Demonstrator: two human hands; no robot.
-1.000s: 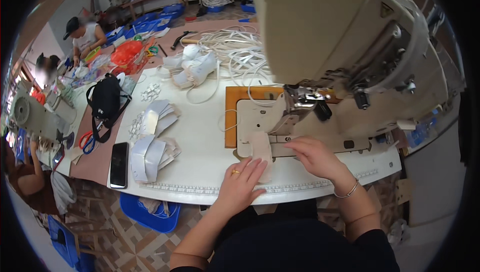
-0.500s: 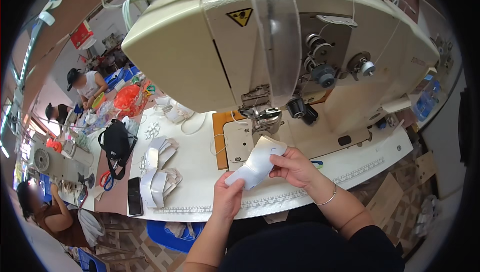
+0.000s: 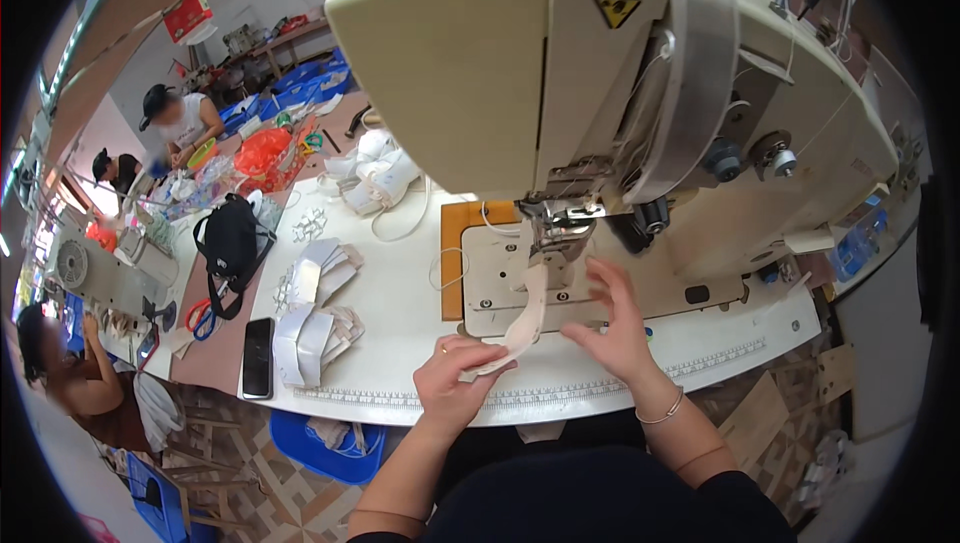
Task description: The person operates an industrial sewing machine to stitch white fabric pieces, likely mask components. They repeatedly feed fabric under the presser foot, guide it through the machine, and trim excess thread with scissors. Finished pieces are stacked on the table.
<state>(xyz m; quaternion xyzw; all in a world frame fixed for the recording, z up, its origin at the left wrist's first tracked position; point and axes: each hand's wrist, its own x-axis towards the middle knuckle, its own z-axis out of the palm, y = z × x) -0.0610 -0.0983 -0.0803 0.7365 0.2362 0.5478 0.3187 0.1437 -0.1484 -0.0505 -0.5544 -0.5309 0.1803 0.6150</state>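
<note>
at the tabletop's front edge, a blue bin (image 3: 322,451) sits below on the floor side, left of the person's legs. just in from that edge, above a ruler strip (image 3: 560,390), the left hand (image 3: 458,380) pinches the near end of a pale fabric strip (image 3: 527,320) between thumb and fingers. the right hand (image 3: 618,328) is open, thumb and fingers spread, beside the strip and apparently apart from it. the strip curves up from the front edge to the presser foot (image 3: 562,228) of the sewing machine (image 3: 450,73). toward the tabletop's front left corner lie a phone (image 3: 258,358) and a stack of white folded pieces (image 3: 298,345), with a second stack (image 3: 316,271) farther along the left edge, then small white bits (image 3: 310,225) and a white bundle (image 3: 372,178) toward the far edge. i judge this strip to be partway through, lined up at the foot; no finished seam can be made out, and whether the stacks are done or waiting i cannot tell. the strip's far tip is hidden at the foot, the needle is too small to see, the left palm is turned away, and the machine's top is cut off.
</note>
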